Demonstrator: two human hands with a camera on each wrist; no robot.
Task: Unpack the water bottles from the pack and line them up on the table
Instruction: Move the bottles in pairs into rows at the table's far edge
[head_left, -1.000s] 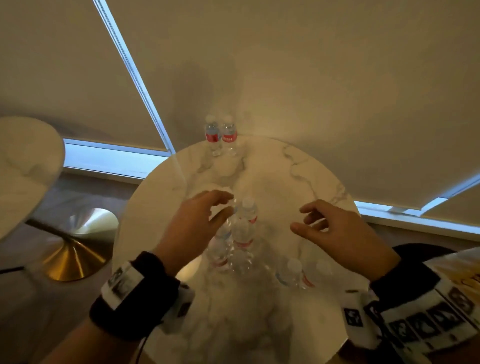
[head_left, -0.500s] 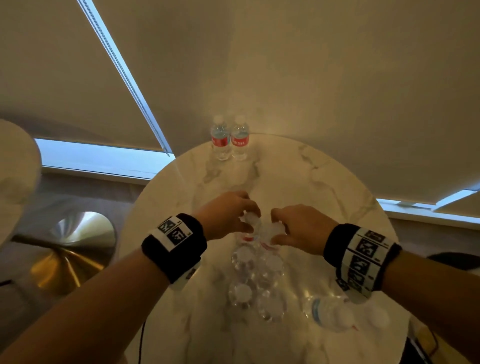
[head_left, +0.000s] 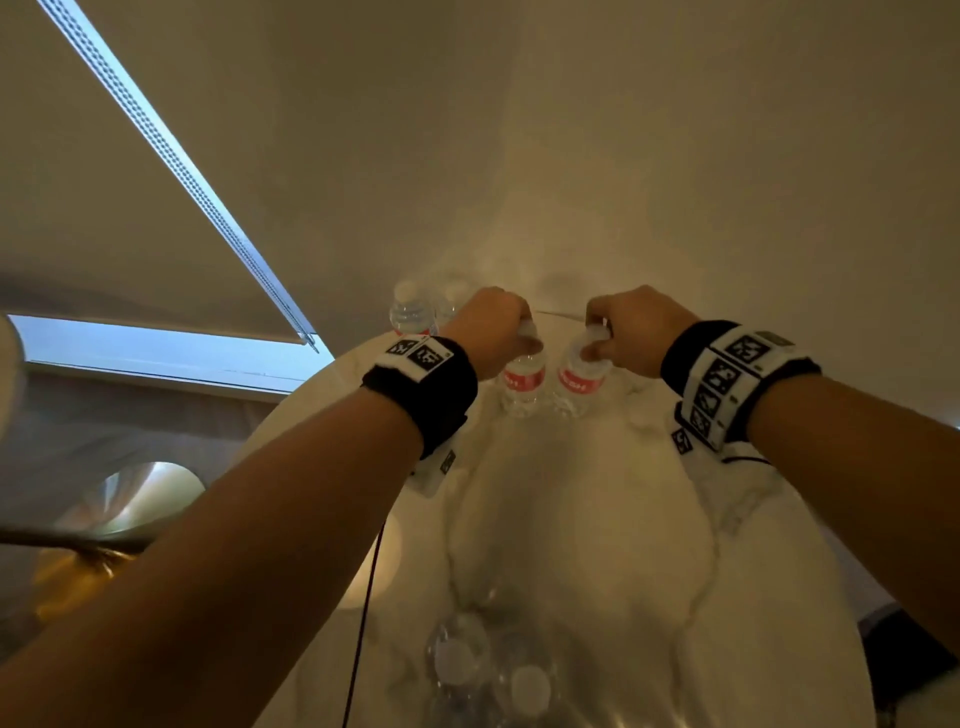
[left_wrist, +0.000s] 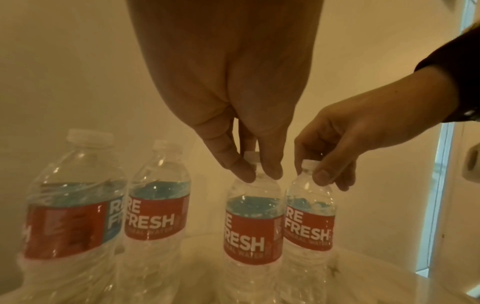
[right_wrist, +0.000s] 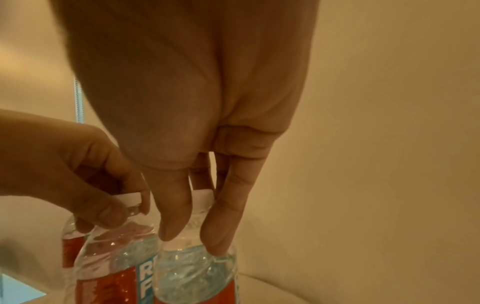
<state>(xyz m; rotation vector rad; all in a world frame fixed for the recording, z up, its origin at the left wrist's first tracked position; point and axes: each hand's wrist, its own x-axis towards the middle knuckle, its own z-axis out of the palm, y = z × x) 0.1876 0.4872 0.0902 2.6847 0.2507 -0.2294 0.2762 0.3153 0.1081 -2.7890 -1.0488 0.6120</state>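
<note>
Two clear water bottles with red labels are held upright at the far edge of the round marble table (head_left: 597, 519). My left hand (head_left: 524, 338) pinches the neck of the left bottle (head_left: 523, 382), and my right hand (head_left: 597, 345) pinches the neck of the right bottle (head_left: 582, 383). In the left wrist view my left hand (left_wrist: 262, 174) grips its bottle (left_wrist: 253, 226) beside the right one (left_wrist: 309, 224). Two more bottles (left_wrist: 155, 209) stand to their left. The rest of the pack (head_left: 483, 670) sits near me. I cannot tell whether the held bottles touch the tabletop.
A pale roller blind (head_left: 623, 156) hangs right behind the far table edge. A second table's gold base (head_left: 119, 499) is on the floor to the left. A thin black cable (head_left: 363, 597) hangs from my left wrist.
Both hands took a bottle each from the pack near me and carried them forward to the far edge, beside the two bottles standing there.
</note>
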